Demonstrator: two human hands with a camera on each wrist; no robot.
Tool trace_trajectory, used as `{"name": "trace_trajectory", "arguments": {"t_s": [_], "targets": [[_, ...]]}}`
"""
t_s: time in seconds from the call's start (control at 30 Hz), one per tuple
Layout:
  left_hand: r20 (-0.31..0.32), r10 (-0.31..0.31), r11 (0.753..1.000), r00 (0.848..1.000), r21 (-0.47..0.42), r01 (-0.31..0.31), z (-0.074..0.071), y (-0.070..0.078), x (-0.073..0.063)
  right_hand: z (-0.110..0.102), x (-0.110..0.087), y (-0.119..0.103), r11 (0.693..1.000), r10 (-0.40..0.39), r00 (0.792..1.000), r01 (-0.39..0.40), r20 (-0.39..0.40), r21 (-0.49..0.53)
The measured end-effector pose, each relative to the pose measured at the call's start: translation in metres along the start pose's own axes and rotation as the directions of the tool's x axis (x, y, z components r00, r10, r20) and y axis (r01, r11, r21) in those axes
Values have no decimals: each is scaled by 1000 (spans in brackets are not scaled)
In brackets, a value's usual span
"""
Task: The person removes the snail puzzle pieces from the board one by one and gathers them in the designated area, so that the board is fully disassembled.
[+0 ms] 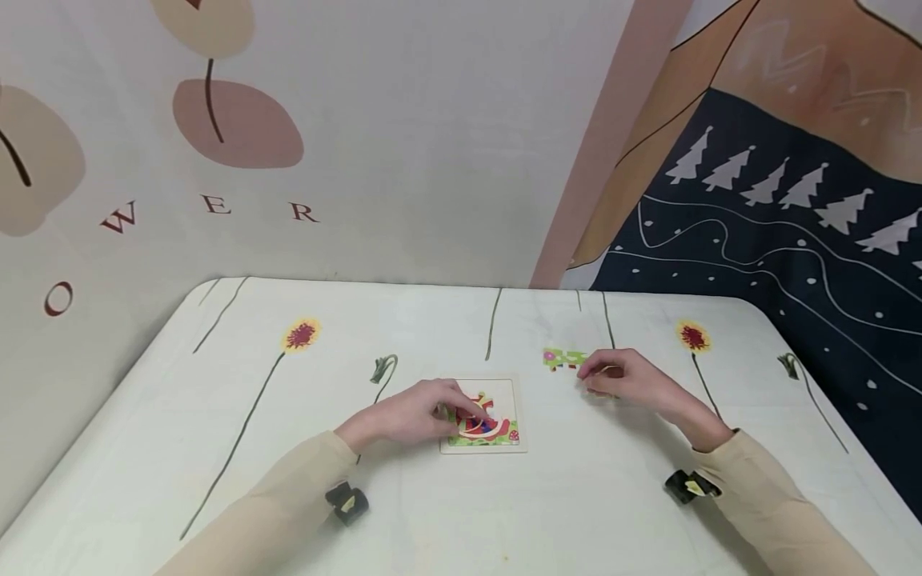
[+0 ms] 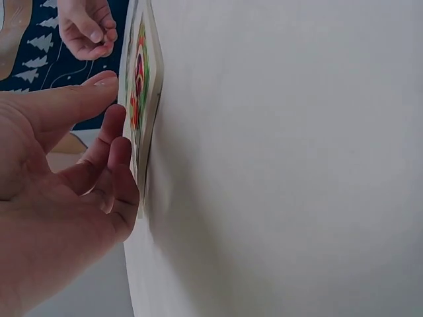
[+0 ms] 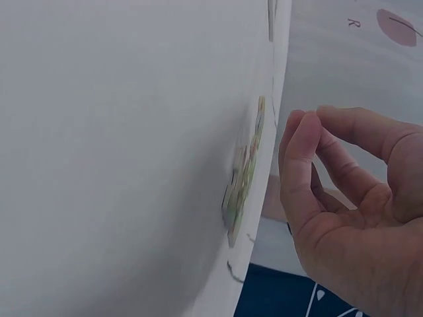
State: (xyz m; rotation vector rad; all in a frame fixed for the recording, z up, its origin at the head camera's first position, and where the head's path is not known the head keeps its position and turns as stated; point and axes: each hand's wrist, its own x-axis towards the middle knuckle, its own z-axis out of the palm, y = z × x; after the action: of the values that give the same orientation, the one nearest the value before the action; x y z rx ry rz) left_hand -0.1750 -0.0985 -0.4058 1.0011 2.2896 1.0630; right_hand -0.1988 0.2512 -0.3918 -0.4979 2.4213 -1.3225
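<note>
A square puzzle board with a coloured picture of red, green and yellow parts lies at the table's middle. Over its left part is my left hand, fingers loosely bent; in the left wrist view thumb and fingers are apart with nothing between them. Whether they touch the board I cannot tell. Green puzzle pieces lie beyond the board to the right. Beside them hovers my right hand. In the right wrist view its thumb meets the bent fingers, with no piece visible there, above the flat pieces.
Everything rests on a white tablecloth printed with flowers and stems. Behind the table hangs a pale printed cloth, with a dark one bearing trees at the right. Both wrists wear black devices.
</note>
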Motion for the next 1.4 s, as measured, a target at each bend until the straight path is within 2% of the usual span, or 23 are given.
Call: {"name": "trace_trajectory", "arguments": {"t_s": [0.27,0.43,0.67,0.87,1.2,1.4], "targets": [[-19,-17,999,1000,-40,16,-5,-12,-5,12,8,-10,1000,-17,999,16,30,19],[20,-8,999,1000,-38,9,-8,-15,-6,20,14,-13,999,-38,998,38,55,16],[85,-31,999,996,-22,33,-10,-16,-4,30,21,-14,997,-73,993,70,90,35],[98,-5,1000,995,-18,7,-10,-18,-3,38,27,-18,997,-80,991,78,108,26],[108,-19,999,994,-31,22,-10,-20,-1,58,39,-28,991,-137,974,136,178,17],[111,-24,999,994,-45,29,-10,-21,0,69,46,-35,992,-114,967,124,229,-28]]}}
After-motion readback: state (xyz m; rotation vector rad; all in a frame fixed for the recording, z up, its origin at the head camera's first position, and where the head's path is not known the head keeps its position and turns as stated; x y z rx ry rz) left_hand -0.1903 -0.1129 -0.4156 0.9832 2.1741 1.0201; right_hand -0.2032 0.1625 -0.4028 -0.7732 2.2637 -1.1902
